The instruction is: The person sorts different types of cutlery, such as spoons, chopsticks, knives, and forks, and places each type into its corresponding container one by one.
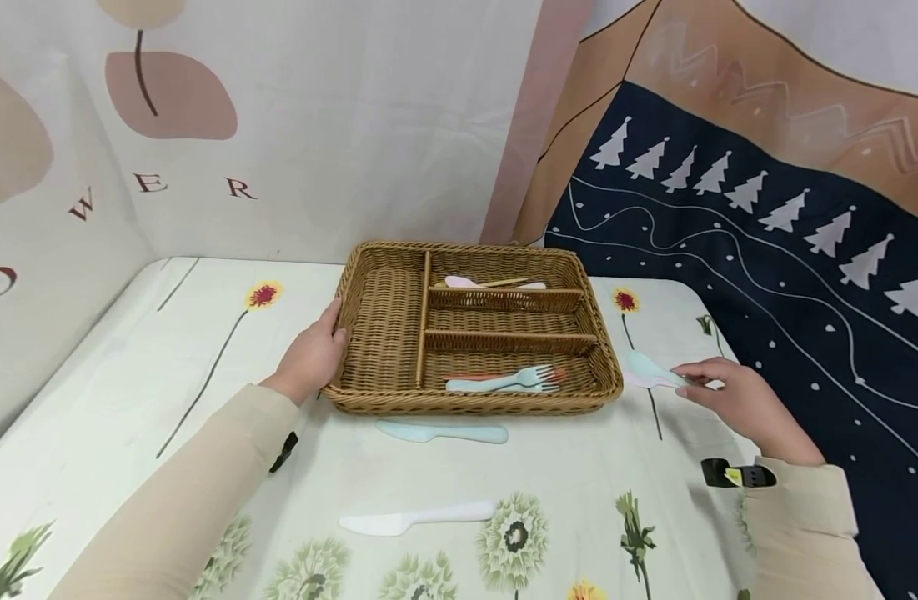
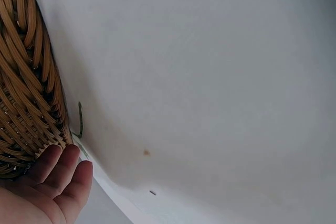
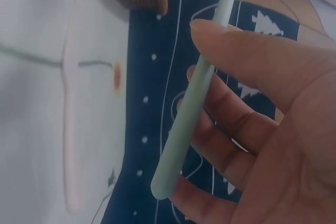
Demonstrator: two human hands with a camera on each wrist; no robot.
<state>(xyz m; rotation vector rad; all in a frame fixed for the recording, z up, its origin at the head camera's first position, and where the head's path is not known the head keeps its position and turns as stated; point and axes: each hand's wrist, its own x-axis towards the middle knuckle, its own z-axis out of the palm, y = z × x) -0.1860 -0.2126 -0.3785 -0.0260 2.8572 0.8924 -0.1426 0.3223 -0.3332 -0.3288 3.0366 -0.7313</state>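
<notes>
My right hand point(image 1: 736, 396) pinches the handle of a light blue spoon point(image 3: 184, 124) above the table's right side. Close by on the cloth lies a pale pink utensil point(image 3: 71, 140), partly hidden by the spoon in the head view. My left hand point(image 1: 312, 354) holds the left side of a brown wicker basket point(image 1: 474, 403), with the thumb at the rim; three fingers point(image 2: 76, 187) show along its outer wall. Inside the basket, light blue forks point(image 1: 496, 382) and an orange utensil point(image 1: 459, 376) occupy the front compartment. A pink utensil point(image 1: 462, 282) and a yellowish one lie in the back compartment.
In front of the basket lie a light blue knife point(image 1: 443, 432) and, nearer, a white knife point(image 1: 421, 518). The flower-printed tablecloth point(image 1: 579, 467) covers the table. Hanging cloths rise behind it, and a dark blue printed cloth point(image 1: 804, 333) borders the right edge.
</notes>
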